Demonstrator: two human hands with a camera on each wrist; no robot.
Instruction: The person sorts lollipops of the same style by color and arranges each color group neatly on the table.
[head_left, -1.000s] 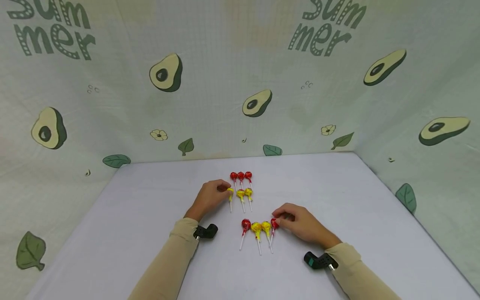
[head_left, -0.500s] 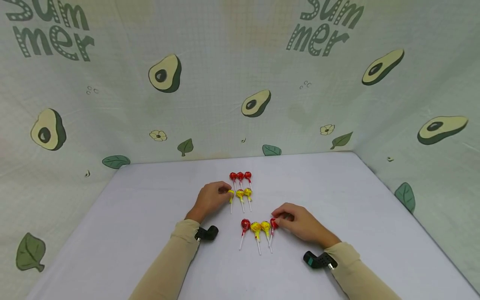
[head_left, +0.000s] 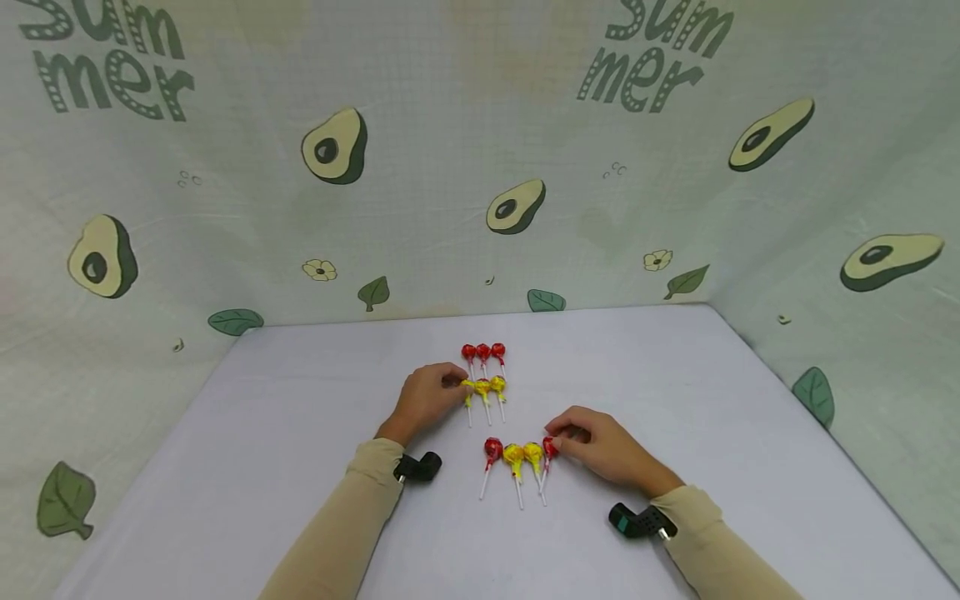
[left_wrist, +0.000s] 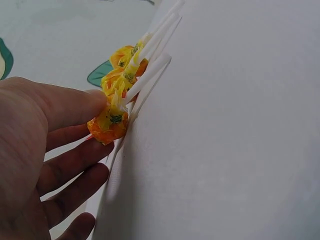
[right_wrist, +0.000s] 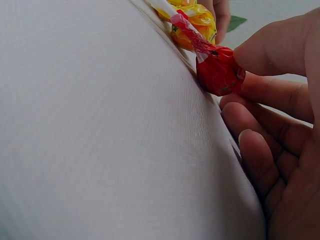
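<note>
My left hand (head_left: 429, 398) pinches the wrapped head of a yellow lollipop (left_wrist: 111, 125) between thumb and fingers. That lollipop sits at the left end of a row, close beside two other yellow lollipops (head_left: 483, 387), sticks toward me. Just beyond them lie three red lollipops (head_left: 483, 351) side by side. Nearer to me, my right hand (head_left: 603, 447) has thumb and index finger on the head of a red lollipop (right_wrist: 220, 72), its other fingers loosely bent. Left of it in the same near row are two yellow lollipops (head_left: 513, 455) and another red lollipop (head_left: 492, 449).
A white-covered table (head_left: 300, 517) carries all the lollipops. Behind it hangs a pale cloth (head_left: 420, 250) printed with avocados and leaves, which also runs along both sides. A black wrist camera (head_left: 643, 522) is strapped to each wrist.
My left hand has slid slightly right with its yellow lollipop, narrowing the gap to the other two yellow ones. The right hand stays where it was on the red lollipop.
</note>
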